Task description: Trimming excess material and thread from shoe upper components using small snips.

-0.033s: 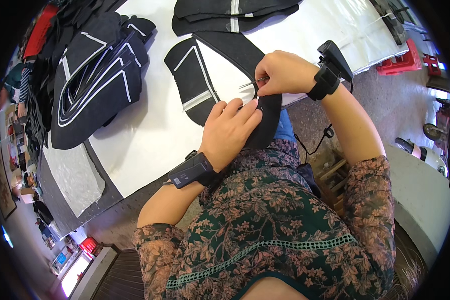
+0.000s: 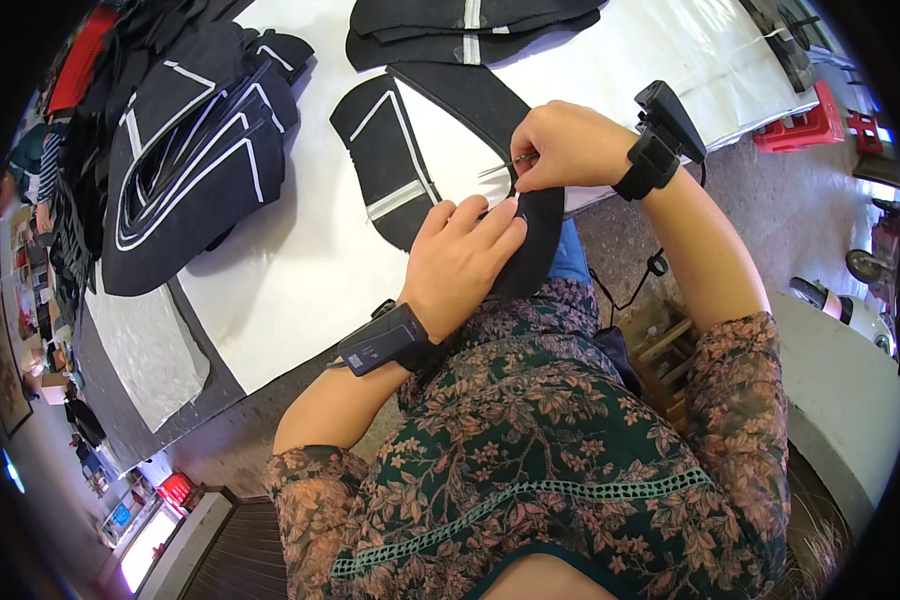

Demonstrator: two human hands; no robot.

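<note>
Two hands meet over one black fabric strip (image 2: 540, 235) at the near edge of the white table (image 2: 300, 280). We press our left hand (image 2: 460, 262) flat on the strip, fingers together and stretched out, pinning the cloth where it curves down off the table edge toward our lap. Our right hand (image 2: 570, 145) sits just beyond it, fingers curled tight and pinching a thin metal tool (image 2: 505, 165) whose point sticks out to the left, over the strip. Whether the tip touches the cloth we cannot tell. The strip runs from under the right hand up and away to the left, and bends down under the left hand's fingertips.

Just left of our left hand lies a black panel with white stripes (image 2: 385, 165), flat on the table and close to the strip. Beyond the right hand rest stacked black pieces with a pale band (image 2: 470, 25). Well to the left of both hands a pile of black panels with white lines (image 2: 195, 160) spreads out. Each wrist carries a black band with a small device: one on the left wrist (image 2: 385, 340), one on the right (image 2: 660, 140). Right of the right hand, past the table, stands a red crate (image 2: 805, 125) on the floor.
</note>
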